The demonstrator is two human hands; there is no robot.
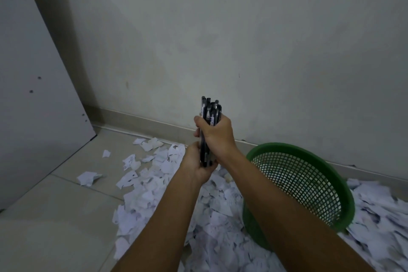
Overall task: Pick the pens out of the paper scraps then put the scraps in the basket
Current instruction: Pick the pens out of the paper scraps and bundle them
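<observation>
Both forearms fill the near view. Bundle of dark pens with white labels is held upright above the floor: right hand is wrapped round its upper part, left hand cups the lower ends, fingers probably curled round them, partly hidden. White paper scraps are strewn over beige floor tiles. Green mesh basket is tilted among the scraps, by the grey wall.

Black pens, green mesh basket, white ink-marked scraps, beige tiles.

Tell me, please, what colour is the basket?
Green, with a mesh wall; the basket shows in the head view.
</observation>
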